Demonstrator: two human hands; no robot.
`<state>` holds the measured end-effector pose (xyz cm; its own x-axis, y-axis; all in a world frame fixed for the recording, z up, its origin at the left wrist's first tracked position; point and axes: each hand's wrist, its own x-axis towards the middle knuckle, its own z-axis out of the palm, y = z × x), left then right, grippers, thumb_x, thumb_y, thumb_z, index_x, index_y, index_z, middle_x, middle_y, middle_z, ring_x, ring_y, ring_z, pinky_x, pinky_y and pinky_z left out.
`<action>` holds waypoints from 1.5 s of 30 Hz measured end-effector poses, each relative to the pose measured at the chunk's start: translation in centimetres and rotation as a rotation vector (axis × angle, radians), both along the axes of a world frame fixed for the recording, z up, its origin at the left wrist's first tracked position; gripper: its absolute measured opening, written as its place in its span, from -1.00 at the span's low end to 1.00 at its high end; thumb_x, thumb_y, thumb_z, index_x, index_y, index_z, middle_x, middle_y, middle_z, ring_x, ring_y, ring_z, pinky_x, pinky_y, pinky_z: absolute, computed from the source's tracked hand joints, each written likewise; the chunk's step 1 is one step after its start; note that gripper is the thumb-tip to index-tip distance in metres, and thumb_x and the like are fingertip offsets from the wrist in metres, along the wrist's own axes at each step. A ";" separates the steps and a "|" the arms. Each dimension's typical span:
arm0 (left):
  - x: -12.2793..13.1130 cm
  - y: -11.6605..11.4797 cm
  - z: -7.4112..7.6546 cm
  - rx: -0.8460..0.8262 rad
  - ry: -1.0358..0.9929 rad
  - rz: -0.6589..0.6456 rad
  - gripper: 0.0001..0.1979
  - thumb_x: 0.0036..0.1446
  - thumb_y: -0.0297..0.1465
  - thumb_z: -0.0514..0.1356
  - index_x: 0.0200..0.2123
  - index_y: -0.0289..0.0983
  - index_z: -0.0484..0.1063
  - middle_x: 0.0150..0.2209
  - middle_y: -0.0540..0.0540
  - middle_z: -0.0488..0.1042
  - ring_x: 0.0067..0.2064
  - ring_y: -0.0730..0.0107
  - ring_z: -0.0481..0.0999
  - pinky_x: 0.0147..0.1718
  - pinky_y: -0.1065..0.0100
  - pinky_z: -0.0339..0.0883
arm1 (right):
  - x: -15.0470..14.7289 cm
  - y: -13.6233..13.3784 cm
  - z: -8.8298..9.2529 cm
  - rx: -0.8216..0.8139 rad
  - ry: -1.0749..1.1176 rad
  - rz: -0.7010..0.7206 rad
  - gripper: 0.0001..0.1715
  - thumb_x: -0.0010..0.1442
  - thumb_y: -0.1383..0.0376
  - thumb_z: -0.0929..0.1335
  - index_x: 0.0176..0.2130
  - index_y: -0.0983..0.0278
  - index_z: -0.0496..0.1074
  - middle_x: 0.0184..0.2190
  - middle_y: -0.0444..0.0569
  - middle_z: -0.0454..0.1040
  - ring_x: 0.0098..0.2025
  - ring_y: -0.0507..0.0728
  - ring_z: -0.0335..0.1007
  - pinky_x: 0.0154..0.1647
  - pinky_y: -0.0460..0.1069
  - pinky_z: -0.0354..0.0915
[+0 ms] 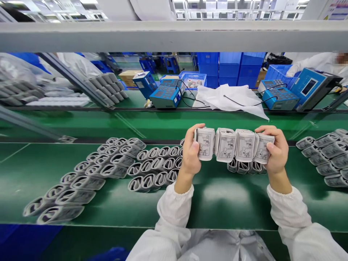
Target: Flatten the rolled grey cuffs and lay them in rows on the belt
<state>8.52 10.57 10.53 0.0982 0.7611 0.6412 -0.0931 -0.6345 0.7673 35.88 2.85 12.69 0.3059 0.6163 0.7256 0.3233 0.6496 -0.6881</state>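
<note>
Between both hands I hold a row of several rolled grey cuffs (233, 145), printed panels facing me, lifted above the green belt (217, 199). My left hand (191, 152) clamps the left end, thumb on the front of the outermost cuff. My right hand (276, 149) presses the right end, fingers curled around the last cuff. Below the held row, a few more rolled cuffs (244, 166) lie on the belt, partly hidden.
Rows of rolled cuffs (108, 163) lie on the belt at left, another group (326, 152) at right. Behind stand blue test devices (165, 95), a white cloth (231, 97), blue crates (231, 67) and a person in white (320, 61). A grey frame bar (174, 36) crosses overhead.
</note>
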 end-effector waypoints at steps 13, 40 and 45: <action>0.5 0.7 -0.7 -0.038 0.045 0.005 -0.39 0.53 0.19 0.03 0.30 -0.07 0.51 0.09 -0.14 0.61 -0.02 0.06 0.60 0.02 0.07 0.49 | 0.5 0.6 -0.7 -0.122 0.061 0.017 -0.74 0.27 0.07 0.38 -0.12 0.14 0.48 -0.05 0.07 0.62 0.00 0.33 0.51 0.08 0.22 0.42; 0.3 1.2 -0.9 -0.038 -0.007 0.008 -0.49 0.57 0.08 0.12 0.22 -0.13 0.61 0.12 -0.11 0.64 0.12 0.11 0.62 0.13 0.20 0.43 | 0.9 0.3 -0.2 -0.117 -0.174 0.297 -0.60 0.41 0.03 0.41 0.13 0.05 0.68 0.18 0.01 0.67 0.20 0.40 0.56 0.29 0.34 0.44; 0.3 1.1 -0.8 -0.028 0.033 0.035 -0.44 0.55 0.12 0.11 0.23 -0.15 0.59 0.13 -0.14 0.62 0.13 0.06 0.62 0.14 0.15 0.46 | 0.8 0.2 -0.1 -0.128 -0.137 0.262 -0.58 0.38 -0.01 0.41 0.10 0.07 0.68 0.13 0.04 0.67 0.20 0.42 0.55 0.30 0.36 0.44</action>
